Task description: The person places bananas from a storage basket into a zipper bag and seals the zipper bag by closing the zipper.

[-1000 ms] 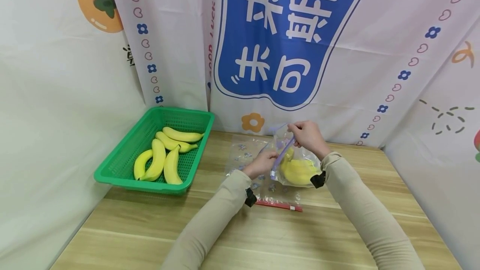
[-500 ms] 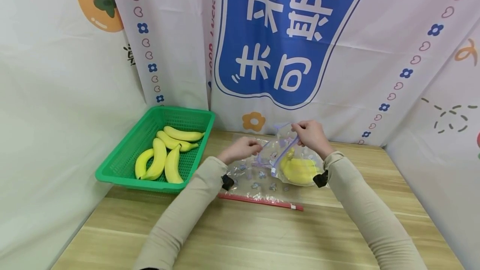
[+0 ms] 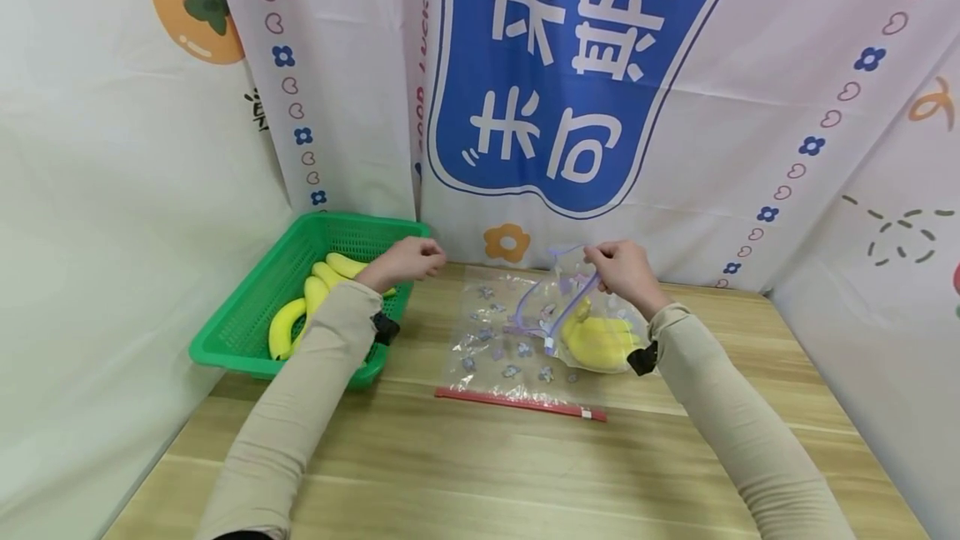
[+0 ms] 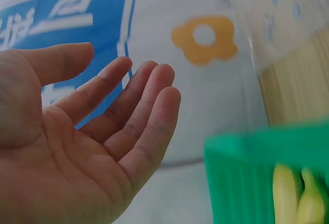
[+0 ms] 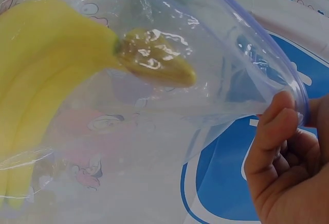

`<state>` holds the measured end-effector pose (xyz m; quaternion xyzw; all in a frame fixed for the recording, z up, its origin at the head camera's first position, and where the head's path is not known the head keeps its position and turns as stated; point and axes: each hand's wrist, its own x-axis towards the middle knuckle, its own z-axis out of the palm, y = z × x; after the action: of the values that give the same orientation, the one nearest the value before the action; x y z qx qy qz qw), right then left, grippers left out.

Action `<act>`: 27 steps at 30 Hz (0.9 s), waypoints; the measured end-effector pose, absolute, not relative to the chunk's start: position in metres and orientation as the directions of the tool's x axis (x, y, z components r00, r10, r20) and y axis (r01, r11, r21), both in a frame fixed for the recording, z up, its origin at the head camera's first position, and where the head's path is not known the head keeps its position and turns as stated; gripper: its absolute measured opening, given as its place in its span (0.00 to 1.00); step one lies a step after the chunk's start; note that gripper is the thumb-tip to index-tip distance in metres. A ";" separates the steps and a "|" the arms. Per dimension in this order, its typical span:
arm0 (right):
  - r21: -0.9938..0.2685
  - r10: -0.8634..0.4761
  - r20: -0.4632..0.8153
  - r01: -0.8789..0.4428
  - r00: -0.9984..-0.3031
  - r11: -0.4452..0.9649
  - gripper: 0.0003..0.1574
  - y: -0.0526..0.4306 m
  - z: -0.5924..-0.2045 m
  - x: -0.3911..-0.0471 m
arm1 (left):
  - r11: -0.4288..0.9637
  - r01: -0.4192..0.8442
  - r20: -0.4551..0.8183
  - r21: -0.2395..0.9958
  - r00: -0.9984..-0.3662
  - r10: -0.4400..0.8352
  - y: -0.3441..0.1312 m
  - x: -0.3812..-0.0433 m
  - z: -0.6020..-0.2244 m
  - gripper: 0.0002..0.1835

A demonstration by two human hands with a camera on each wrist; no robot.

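Observation:
My right hand (image 3: 621,273) pinches the purple-edged rim of a clear zip bag (image 5: 226,85), between thumb and fingers in the right wrist view. Inside that bag lies a bunch of yellow bananas (image 5: 56,44), stem end toward the bag's mouth. The mouth gapes to the left in the head view. Over the right rim of the green basket (image 3: 225,348) hangs my left hand (image 4: 97,126), its palm bare and fingers loosely bent, holding nothing. Several single bananas (image 3: 283,327) lie in the basket, partly covered by the left arm.
A flat clear bag with small printed figures and a red zip strip (image 3: 517,403) lies on the wooden table (image 3: 540,482), partly under the banana bag. A printed cloth (image 3: 360,107) hangs behind the table, with more white cloth at both sides.
My left hand has let go of the bag's rim and moved left to the basket. The right hand stays at the bag, still pinching its rim.

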<state>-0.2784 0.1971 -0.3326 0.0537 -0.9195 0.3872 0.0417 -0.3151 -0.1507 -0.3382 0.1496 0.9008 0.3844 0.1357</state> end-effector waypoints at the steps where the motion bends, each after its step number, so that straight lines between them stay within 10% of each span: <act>1: -0.707 -0.066 0.119 -0.131 -0.991 0.695 0.22 0.197 -0.333 -0.278 | 0.668 0.151 -0.141 0.729 -0.921 0.362 -0.157 -0.316 -0.338 0.15; 27: -0.722 -0.079 0.094 -0.122 -0.992 0.681 0.22 0.198 -0.335 -0.276 | 0.893 0.046 -0.348 0.447 -0.911 0.221 -0.233 -0.336 -0.365 0.26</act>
<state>-0.2759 0.1976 -0.3346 0.0549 -0.9165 0.3953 0.0275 -0.3363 -0.2326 -0.3648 0.0700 0.9524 0.2200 0.1989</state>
